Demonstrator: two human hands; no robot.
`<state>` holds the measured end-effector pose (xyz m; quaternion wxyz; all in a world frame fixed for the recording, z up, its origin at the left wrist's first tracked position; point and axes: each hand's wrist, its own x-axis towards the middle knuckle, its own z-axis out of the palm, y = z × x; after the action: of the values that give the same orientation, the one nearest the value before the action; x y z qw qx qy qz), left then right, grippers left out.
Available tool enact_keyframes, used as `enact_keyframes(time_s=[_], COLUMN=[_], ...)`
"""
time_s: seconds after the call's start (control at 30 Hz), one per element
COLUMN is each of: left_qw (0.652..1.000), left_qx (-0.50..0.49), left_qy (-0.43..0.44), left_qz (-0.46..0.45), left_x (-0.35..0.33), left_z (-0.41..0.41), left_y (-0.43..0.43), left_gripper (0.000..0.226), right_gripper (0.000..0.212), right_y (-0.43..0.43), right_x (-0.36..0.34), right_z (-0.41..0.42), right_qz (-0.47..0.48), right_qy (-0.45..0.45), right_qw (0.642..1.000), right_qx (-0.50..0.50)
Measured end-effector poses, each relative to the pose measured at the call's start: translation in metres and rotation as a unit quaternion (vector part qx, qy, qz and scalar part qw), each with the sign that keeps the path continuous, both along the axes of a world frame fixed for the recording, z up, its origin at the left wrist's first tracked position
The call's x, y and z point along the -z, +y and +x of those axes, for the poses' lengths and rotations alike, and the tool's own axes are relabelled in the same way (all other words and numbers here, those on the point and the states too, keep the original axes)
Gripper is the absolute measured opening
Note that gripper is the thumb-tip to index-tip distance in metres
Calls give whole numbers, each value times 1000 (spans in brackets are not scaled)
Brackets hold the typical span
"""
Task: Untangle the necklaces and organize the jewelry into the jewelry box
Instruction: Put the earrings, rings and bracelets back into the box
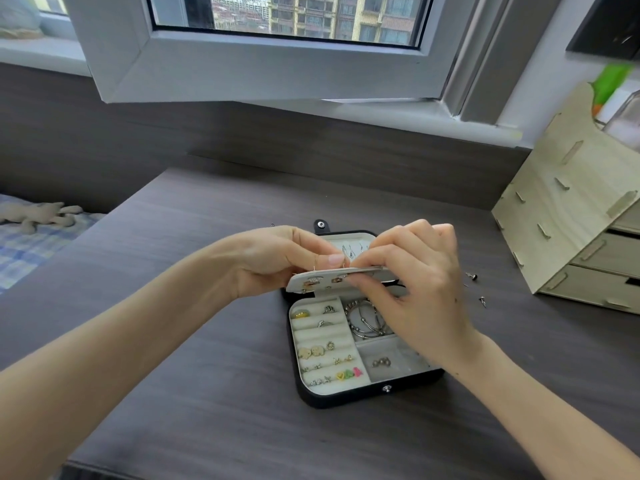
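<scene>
Both hands meet over the open jewelry box (346, 400), a black rounded case lined in pale velvet. The left hand (273, 261) and right hand (412, 282) each pinch the top edge of the stiff earring flap (322, 280), fingers tightly closed. The flap's long axis runs 9 to 3 o'clock. Loose metal studs (471, 276) lie on the dark woodgrain table (207, 341) at 3 o'clock, nearer the right hand.

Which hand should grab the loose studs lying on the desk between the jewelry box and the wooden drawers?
Right, probably. The studs lie just beyond the right hand; the left hand is across the jewelry box, pinching the earring flap.
</scene>
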<state>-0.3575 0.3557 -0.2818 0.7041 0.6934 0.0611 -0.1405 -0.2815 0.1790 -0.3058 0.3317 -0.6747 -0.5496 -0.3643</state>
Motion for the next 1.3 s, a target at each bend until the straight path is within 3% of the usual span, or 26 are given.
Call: enact_keyframes(time_s=[0.13,0.27,0.6,0.93,1.03,1.1,1.2,1.3], left_qw=[998,984,964,909,935,939,906,865], left_qx=[6,55,111,153,103,8,-170,-235], left_qy=[-27,-49,-65,-103,-72,-71,-47,-7], left_qz=[51,163,232,373,332,335,385,444], left_x=[-3,-15,-31,-43,-46,-41,-20,12], left_z=[3,8,14,13,8,4,1,2], left_y=[4,9,11,8,17,35,67,89], left_gripper=[6,8,4,14,16,18,16,17], right_gripper=[19,23,17,19,15,14,16,14], right_y=[0,0,2,4,5,6,10,17], right_x=[0,0,-1,-3,-5,-7,-14,-21], right_z=[-1,-1,2,1,3,5,9,17], right_qz=[-6,0,-6,-16,-10,-15,-39,-59], right_qy=[-3,0,0,-2,-1,-5,12,43], right_qw=[1000,1000,1000,1000,1000,1000,999,996], right_qx=[0,-2,-8,-9,-4,-13,-32,-43])
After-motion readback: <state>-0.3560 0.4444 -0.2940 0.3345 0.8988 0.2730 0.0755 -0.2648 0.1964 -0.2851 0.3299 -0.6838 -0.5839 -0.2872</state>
